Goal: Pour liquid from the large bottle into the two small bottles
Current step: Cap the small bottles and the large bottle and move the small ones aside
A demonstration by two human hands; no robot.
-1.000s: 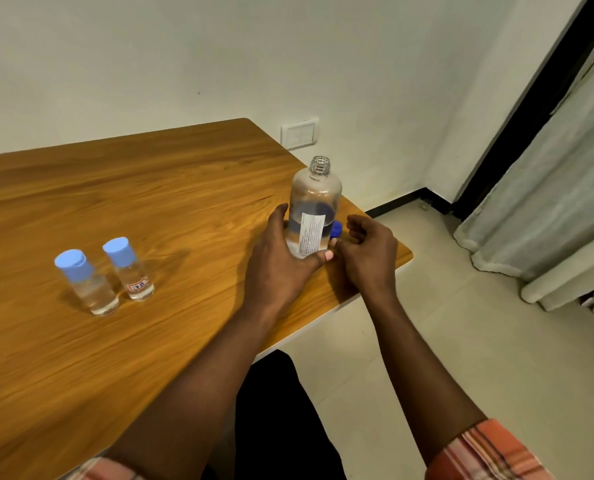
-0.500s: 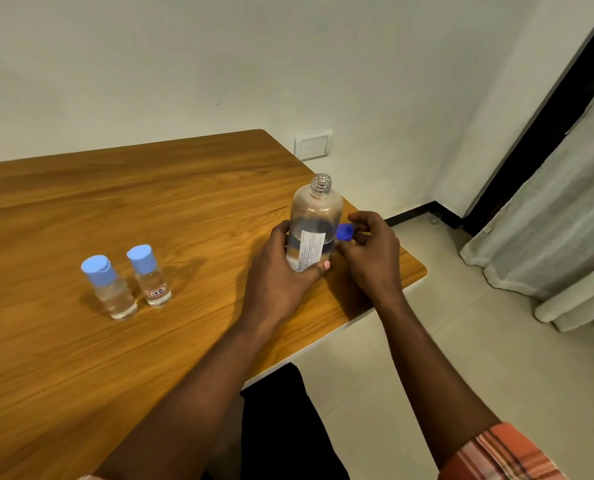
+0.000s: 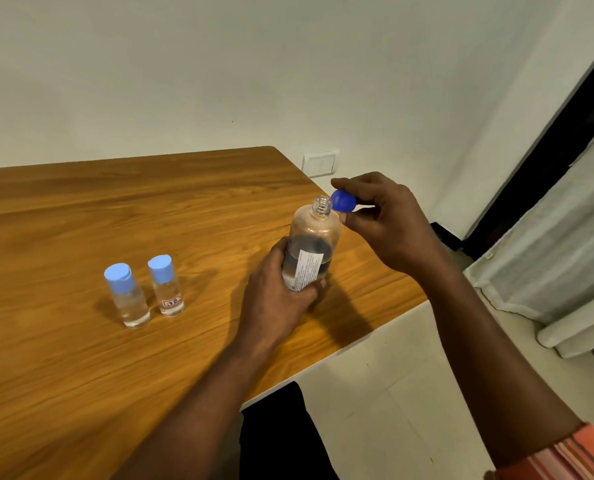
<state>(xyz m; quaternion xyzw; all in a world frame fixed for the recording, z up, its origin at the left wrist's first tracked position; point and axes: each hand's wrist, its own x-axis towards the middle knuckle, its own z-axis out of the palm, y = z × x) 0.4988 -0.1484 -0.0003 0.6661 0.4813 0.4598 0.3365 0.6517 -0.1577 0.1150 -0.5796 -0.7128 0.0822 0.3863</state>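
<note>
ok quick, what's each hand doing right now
left hand: grips the large bottle low on its body
right hand: pinches the blue cap beside the bottle's open neck

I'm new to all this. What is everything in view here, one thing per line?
brown wooden table: one, brown, fills the left and middle.
large clear bottle with a white label: one, clear, uncapped, partly filled, over the table's right part.
dark blue round cap: one, dark blue, beside the large bottle's open neck.
small clear bottles with light blue caps: two, clear, capped, side by side on the table, left of the large bottle.
white wall plate: one, white, on the wall behind the table.
grey curtain: one, grey, far right.
left hand: one, grips the large bottle's lower body.
right hand: one, pinches the cap.
orange striped sleeve: one, orange, bottom right corner.
</note>
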